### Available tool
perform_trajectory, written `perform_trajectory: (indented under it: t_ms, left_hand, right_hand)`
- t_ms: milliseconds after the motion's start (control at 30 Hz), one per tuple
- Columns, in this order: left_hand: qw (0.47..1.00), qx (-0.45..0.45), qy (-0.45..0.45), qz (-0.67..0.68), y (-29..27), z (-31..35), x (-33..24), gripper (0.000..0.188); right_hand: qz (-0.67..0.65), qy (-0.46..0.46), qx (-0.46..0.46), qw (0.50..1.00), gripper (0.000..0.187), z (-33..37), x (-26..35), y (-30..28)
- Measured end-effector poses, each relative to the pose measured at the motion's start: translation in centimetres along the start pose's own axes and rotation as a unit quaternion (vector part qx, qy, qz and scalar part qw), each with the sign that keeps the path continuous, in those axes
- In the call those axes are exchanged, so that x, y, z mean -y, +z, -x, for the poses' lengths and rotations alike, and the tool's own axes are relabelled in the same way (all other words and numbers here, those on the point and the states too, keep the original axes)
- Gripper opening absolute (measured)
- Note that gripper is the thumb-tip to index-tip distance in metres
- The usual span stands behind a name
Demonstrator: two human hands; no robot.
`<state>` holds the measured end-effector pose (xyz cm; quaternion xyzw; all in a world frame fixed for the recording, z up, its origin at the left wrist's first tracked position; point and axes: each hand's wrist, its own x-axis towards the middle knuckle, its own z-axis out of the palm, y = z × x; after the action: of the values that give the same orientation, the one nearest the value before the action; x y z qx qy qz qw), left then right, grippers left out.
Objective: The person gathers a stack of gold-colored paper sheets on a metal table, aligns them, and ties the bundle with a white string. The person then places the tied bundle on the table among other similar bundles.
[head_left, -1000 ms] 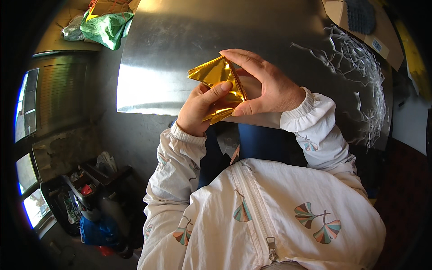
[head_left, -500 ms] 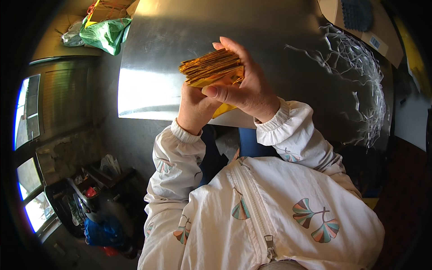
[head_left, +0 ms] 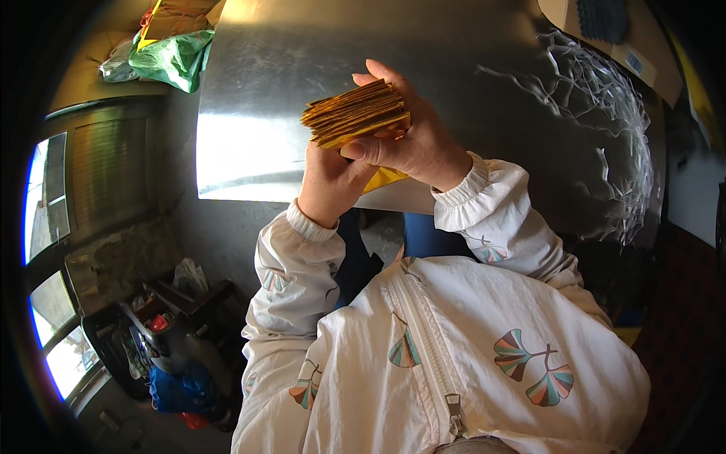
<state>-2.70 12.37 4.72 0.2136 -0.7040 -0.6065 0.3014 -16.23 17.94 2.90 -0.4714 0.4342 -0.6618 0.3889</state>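
Note:
A thick stack of shiny gold foil sheets is held between my two hands above the near part of a metal-topped table. My right hand wraps the stack's right side, its thumb across the near face and its fingers behind the far side. From below, my left hand supports the stack; most of its fingers are hidden behind the sheets. The sheet edges face up and to the left, slightly fanned. A yellow-gold corner pokes out under my right hand.
A tangle of thin white plastic strips lies along the table's right side. Beyond it stands a cardboard box with a dark cloth on it. At the far left is a green plastic bag. A scooter-like vehicle stands lower left.
The gold stack has tilted slightly, showing more of its layered edges. My right thumb has shifted a little, and my right hand has moved slightly to the right.

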Motion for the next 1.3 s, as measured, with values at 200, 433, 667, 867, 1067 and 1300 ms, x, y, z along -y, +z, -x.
perform_trajectory:
  t_ms: [200,433,667,867,1067,1300]
  left_hand:
    - [0.995,0.060,-0.008,-0.074,-1.0,-0.9,-0.2,0.033]
    - [0.957,0.163,-0.125,-0.203,-3.6,-3.7,-1.5,0.033]
    - [0.880,0.257,-0.096,-0.389,-3.3,-5.7,-2.6,0.044]
    - [0.815,0.240,-0.078,-0.521,-2.0,-6.5,-4.3,0.048]
    - [0.924,0.155,-0.075,-0.342,-4.7,-4.4,-3.4,0.078]
    - [0.986,-0.048,-0.142,0.077,-2.5,1.2,-1.7,0.103]
  right_hand:
    - [-0.078,0.000,0.081,0.994,0.074,-0.2,-0.6,-1.4]
    - [0.109,0.092,0.153,0.978,0.054,-1.8,1.0,-3.7]
    - [0.221,0.127,0.195,0.947,0.057,-2.5,1.4,-4.6]
    - [0.084,0.151,0.130,0.976,0.037,-1.3,-0.1,-4.9]
    - [0.075,0.143,0.089,0.983,0.032,-0.2,0.2,-4.1]
    - [-0.070,0.213,0.030,0.974,0.033,1.3,1.1,-3.1]
